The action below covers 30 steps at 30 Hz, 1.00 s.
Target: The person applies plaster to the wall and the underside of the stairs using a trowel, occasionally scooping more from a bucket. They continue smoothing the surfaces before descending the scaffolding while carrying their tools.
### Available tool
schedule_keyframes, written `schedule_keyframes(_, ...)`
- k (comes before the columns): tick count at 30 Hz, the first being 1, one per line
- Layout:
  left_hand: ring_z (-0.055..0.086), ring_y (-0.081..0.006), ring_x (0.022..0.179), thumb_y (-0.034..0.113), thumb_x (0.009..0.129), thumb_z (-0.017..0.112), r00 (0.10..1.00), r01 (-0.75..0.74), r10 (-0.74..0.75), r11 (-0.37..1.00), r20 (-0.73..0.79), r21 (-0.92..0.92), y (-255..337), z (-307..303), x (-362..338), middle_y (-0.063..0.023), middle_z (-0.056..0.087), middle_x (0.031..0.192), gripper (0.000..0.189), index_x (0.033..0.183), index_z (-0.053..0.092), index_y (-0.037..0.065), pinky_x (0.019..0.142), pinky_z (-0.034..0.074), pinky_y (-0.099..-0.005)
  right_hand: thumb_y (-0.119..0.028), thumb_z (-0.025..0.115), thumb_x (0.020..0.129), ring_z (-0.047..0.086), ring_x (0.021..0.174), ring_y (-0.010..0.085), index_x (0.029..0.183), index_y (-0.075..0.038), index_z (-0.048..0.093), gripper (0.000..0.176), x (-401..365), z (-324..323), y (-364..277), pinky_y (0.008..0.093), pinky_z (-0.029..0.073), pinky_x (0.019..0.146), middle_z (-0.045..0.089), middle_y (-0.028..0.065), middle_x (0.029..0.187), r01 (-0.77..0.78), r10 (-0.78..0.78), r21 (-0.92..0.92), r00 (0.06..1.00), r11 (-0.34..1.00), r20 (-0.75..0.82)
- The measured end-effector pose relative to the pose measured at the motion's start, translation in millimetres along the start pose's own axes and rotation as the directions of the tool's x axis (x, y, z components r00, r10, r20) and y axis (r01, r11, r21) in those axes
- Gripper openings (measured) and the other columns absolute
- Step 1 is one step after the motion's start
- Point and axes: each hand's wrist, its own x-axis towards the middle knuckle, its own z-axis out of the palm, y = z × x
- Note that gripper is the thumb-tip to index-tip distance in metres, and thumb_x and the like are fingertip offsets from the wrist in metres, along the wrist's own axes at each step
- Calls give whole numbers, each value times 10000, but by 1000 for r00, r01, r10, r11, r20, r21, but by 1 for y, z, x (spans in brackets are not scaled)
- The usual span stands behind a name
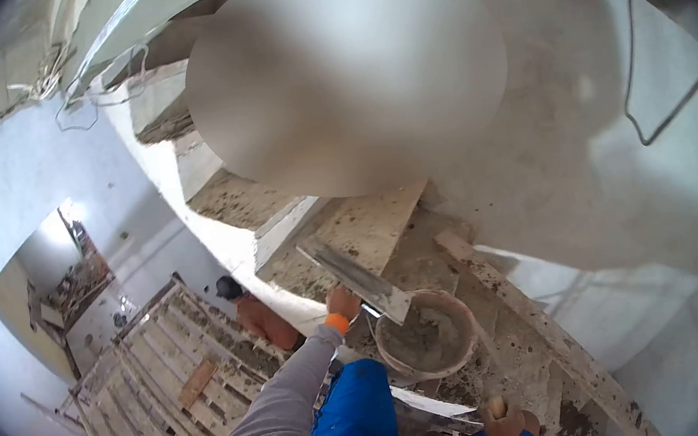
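Observation:
My left hand (342, 303), below a grey sleeve with an orange cuff, is closed on a long flat plastering trowel (352, 277). Its blade is smeared with grey material, and its near end reaches over the rim of a bucket (392, 362). Wet grey mortar (429, 335) lies inside the bucket. Low in the view, by my blue-clad leg, my right hand (507, 428) is curled round a rounded, tan wooden-looking handle (497, 407). I cannot make out what tool this handle belongs to.
Mortar-spattered stair steps (359, 225) rise ahead. A long dirty plank (549, 333) lies right of the bucket. Lower left is a slatted wooden platform (154, 376), with another person (263, 317) beside it. A cable (637, 92) hangs on the right wall. A blurred oval hides the upper middle.

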Motion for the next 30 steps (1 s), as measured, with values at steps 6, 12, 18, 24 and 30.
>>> schedule_keyframes(6, 626, -344, 772, 286, 793, 499, 998, 4, -11, 992, -54, -127, 1, 5, -1, -146, 662, 812, 281, 935, 687, 134, 702, 501, -477, -359, 733, 709, 607, 839, 392, 1109, -19, 543, 558, 15, -29, -11, 467, 470, 725, 624, 198, 893, -178, 209, -184, 965, 967, 161)
schedule_keyframes(12, 619, -330, 766, 316, 770, 516, 996, 32, -34, 999, 79, 32, -1, 0, -6, -129, 641, 748, 259, 740, 683, 121, 664, 471, -475, -360, 609, 840, 615, 792, 350, 1108, -31, 568, 426, 21, -21, 45, 420, 496, 667, 614, 173, 1009, 387, -325, -486, 922, 784, 209)
schedule_keyframes(18, 623, -337, 707, 240, 727, 606, 982, 168, -171, 985, 83, 36, 6, -24, -2, -178, 646, 848, 213, 812, 678, 59, 604, 500, -448, -318, 619, 819, 587, 881, 388, 1114, -65, 589, 390, 72, -66, 26, 454, 472, 718, 598, 225, 1005, 360, -270, -344, 921, 868, 281)
schedule_keyframes(24, 626, -375, 798, 302, 860, 553, 991, 45, -87, 927, -98, -372, 1, -25, -1, -191, 659, 889, 326, 934, 636, -5, 709, 478, -459, -300, 659, 777, 605, 819, 352, 1133, -90, 578, 421, 129, -91, -10, 446, 482, 703, 623, 156, 977, 380, -188, -441, 889, 813, 418)
schedule_keyframes(30, 599, -422, 779, 226, 790, 540, 951, 225, -309, 720, -13, -657, 2, -23, 2, -202, 654, 871, 248, 889, 692, 56, 703, 475, -491, -233, 657, 737, 620, 801, 309, 974, -77, 625, 285, 164, -24, -63, 429, 493, 675, 629, 137, 850, 590, -384, -392, 784, 706, 488)
